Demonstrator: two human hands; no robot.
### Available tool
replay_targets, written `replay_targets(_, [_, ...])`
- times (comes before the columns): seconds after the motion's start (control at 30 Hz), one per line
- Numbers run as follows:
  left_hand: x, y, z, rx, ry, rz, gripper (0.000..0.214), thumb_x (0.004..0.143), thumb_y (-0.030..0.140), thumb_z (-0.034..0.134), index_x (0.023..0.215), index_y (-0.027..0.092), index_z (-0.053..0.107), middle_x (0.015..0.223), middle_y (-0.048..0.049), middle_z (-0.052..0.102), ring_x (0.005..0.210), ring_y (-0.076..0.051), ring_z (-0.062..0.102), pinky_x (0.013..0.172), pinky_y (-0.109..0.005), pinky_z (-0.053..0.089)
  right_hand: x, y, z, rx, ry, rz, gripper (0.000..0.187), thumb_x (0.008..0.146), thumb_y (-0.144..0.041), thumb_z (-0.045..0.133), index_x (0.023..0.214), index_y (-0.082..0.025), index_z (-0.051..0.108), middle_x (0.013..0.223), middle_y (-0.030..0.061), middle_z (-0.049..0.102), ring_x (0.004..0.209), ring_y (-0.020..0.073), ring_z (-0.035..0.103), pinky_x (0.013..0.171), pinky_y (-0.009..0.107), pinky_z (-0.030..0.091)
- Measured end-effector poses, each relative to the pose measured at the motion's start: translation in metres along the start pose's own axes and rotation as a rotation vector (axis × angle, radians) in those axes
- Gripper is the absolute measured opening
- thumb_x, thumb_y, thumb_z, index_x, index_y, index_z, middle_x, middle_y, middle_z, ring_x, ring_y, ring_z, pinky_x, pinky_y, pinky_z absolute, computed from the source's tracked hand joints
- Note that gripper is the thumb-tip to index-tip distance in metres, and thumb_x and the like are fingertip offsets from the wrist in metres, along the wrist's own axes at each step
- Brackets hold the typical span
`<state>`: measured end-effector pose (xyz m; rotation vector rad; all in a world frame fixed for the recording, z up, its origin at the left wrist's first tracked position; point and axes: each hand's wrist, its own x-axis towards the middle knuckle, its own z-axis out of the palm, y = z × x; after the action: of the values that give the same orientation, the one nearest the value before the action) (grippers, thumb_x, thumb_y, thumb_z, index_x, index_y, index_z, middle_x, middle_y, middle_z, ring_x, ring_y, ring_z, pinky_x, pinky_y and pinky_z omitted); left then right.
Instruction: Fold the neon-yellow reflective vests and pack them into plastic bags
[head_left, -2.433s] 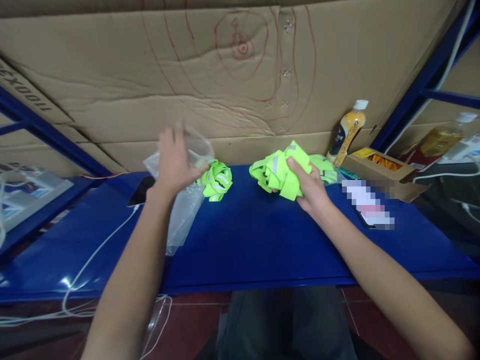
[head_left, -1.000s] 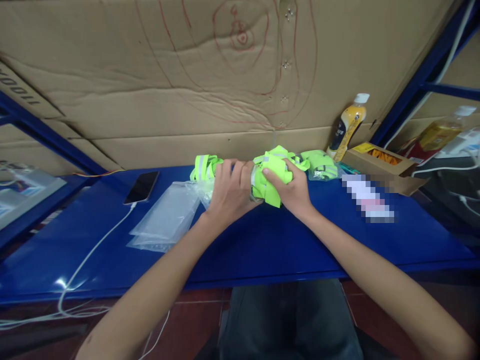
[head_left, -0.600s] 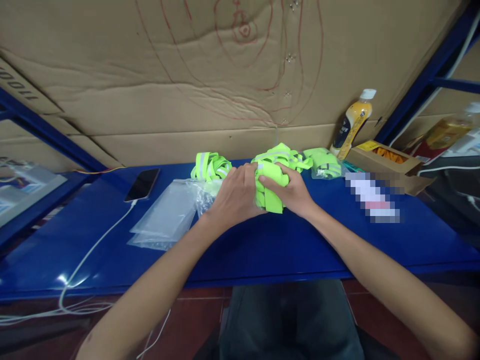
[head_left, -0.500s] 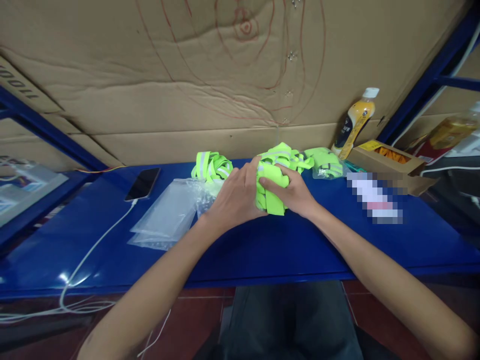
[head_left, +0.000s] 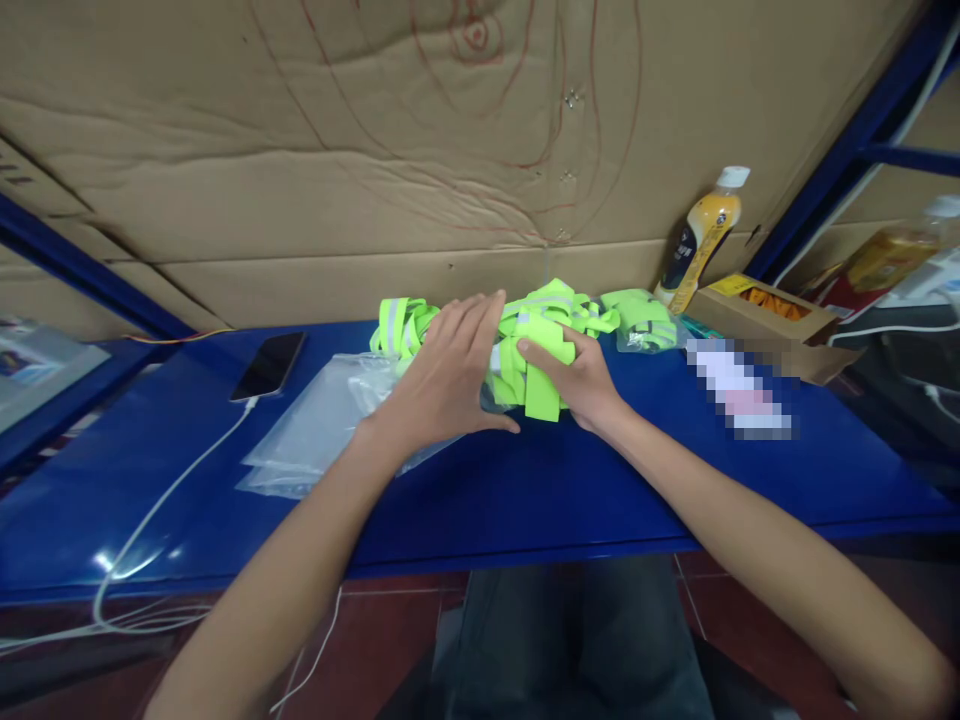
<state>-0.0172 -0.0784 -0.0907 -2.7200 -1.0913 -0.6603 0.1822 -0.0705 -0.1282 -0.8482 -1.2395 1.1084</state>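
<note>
My right hand (head_left: 586, 378) grips a folded bundle of neon yellow-green reflective straps (head_left: 543, 390), thumb across its front. Stretched fingers and a spread thumb show on my left hand (head_left: 448, 372), at the bundle's left side. A bit of clear plastic shows between that hand and the bundle; whether the hand touches the straps I cannot tell. Behind the hands lies a loose heap of the same straps (head_left: 559, 296). Another strap bundle (head_left: 397, 326) is partly hidden behind my left hand. Flat clear plastic bags (head_left: 300, 425) lie under my left forearm.
A bagged strap bundle (head_left: 642, 322) lies to the right on the blue table (head_left: 525, 500). Beyond it are a yellow drink bottle (head_left: 701, 240) and an opened cardboard box (head_left: 780, 318). A phone (head_left: 268, 366) with a white cable lies left. Cardboard (head_left: 300, 220) walls the back.
My left hand has loosened from the bundle and moved slightly left, its fingers straightening and thumb spreading. The right hand keeps its hold. The whole view has shifted a little.
</note>
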Motion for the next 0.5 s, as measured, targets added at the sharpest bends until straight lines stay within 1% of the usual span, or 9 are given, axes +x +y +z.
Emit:
replay_targets(0.07, [0.000,0.001,0.003,0.034,-0.024,-0.061,0.156,0.059,0.062,0.103,0.173,0.014,0.007,0.165,-0.0307,0.043,0.151,-0.052,0.044,0.124,-0.067,0.035,0.001,0.001,-0.001,0.031,-0.006,0.021,0.044,0.074,-0.054,0.092,0.103,-0.023,0.080,0.110,0.0060,0.081,0.098,0.0258,0.076,0.087,0.040,0.064])
replay_targets(0.13, [0.000,0.004,0.006,0.074,-0.041,-0.139,0.148,0.060,0.062,0.102,0.170,0.011,0.016,0.155,-0.0295,0.053,0.142,-0.051,0.053,0.118,-0.064,0.042,0.002,0.003,-0.003,0.019,-0.020,0.020,0.045,0.072,-0.053,0.093,0.104,-0.023,0.080,0.110,0.0059,0.082,0.099,0.0259,0.076,0.088,0.040,0.064])
replay_targets(0.23, [-0.001,0.007,0.007,0.167,0.003,-0.255,0.144,0.054,0.067,0.101,0.163,0.006,0.029,0.143,-0.0304,0.059,0.132,-0.053,0.056,0.112,-0.065,0.044,0.004,0.005,-0.005,-0.020,-0.027,0.018,0.045,0.075,-0.056,0.091,0.104,-0.023,0.080,0.110,0.0066,0.082,0.098,0.0256,0.076,0.087,0.041,0.064])
replay_targets(0.27, [-0.001,0.008,0.008,0.188,0.016,-0.280,0.139,0.053,0.069,0.100,0.158,0.006,0.035,0.139,-0.0304,0.061,0.130,-0.054,0.057,0.111,-0.066,0.044,0.004,0.005,-0.005,-0.029,-0.022,0.013,0.045,0.076,-0.056,0.090,0.104,-0.023,0.080,0.110,0.0068,0.082,0.097,0.0254,0.076,0.086,0.041,0.064])
replay_targets(0.3, [-0.002,0.008,0.009,0.200,0.019,-0.293,0.130,0.054,0.069,0.099,0.152,0.006,0.042,0.133,-0.0291,0.063,0.127,-0.053,0.058,0.109,-0.065,0.045,0.004,0.006,-0.005,-0.039,-0.016,0.003,0.044,0.076,-0.056,0.090,0.104,-0.023,0.080,0.110,0.0070,0.082,0.097,0.0252,0.075,0.086,0.041,0.064])
replay_targets(0.37, [-0.002,0.009,0.011,0.195,0.004,-0.286,0.102,0.059,0.061,0.097,0.136,0.011,0.052,0.121,-0.0230,0.067,0.118,-0.049,0.063,0.104,-0.062,0.049,0.004,0.006,-0.005,-0.061,-0.005,-0.018,0.043,0.075,-0.055,0.090,0.101,-0.022,0.080,0.108,0.0069,0.081,0.097,0.0247,0.074,0.086,0.040,0.063])
replay_targets(0.43, [-0.002,0.008,0.014,0.154,-0.013,-0.258,0.079,0.064,0.049,0.093,0.124,0.016,0.054,0.111,-0.0164,0.068,0.108,-0.043,0.066,0.099,-0.057,0.052,0.002,0.006,-0.003,-0.077,-0.011,-0.014,0.044,0.073,-0.055,0.091,0.099,-0.022,0.079,0.104,0.0065,0.080,0.093,0.0240,0.073,0.083,0.039,0.063])
replay_targets(0.5, [-0.001,0.009,0.018,0.083,-0.013,-0.253,0.071,0.064,0.040,0.091,0.119,0.020,0.051,0.108,-0.0129,0.067,0.105,-0.040,0.067,0.094,-0.053,0.055,0.001,0.005,-0.002,-0.085,-0.033,-0.018,0.047,0.071,-0.056,0.093,0.098,-0.022,0.078,0.100,0.0055,0.079,0.089,0.0230,0.071,0.080,0.038,0.061])
